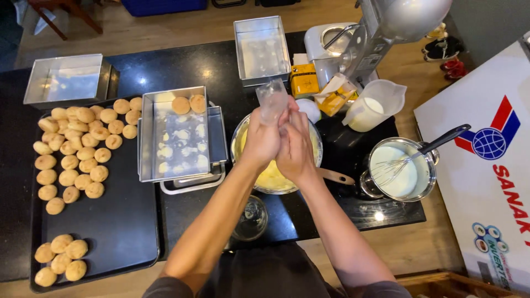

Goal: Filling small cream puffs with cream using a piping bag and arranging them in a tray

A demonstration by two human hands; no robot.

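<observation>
2 hands' fingers (264, 138) closed | gripping clear piping bag (273, 99) | over bowl (240, 132)

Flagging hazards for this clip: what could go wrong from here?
1. Both hands, left hand and right hand, grip a clear bag above the bowl of yellow cream; it may slip or spill.
2. The whisk handle juts past the pot rim and could be knocked.
3. The glass stands close to the left forearm.

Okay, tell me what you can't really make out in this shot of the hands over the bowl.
Head view:
- Clear bag: blurred; contents unreadable.
- Left hand and right hand: pressed together, grip unclear.
- Mixing bowl: its yellow contents mostly hidden by the hands.
- Stand mixer: top cut off by the edge.
</observation>
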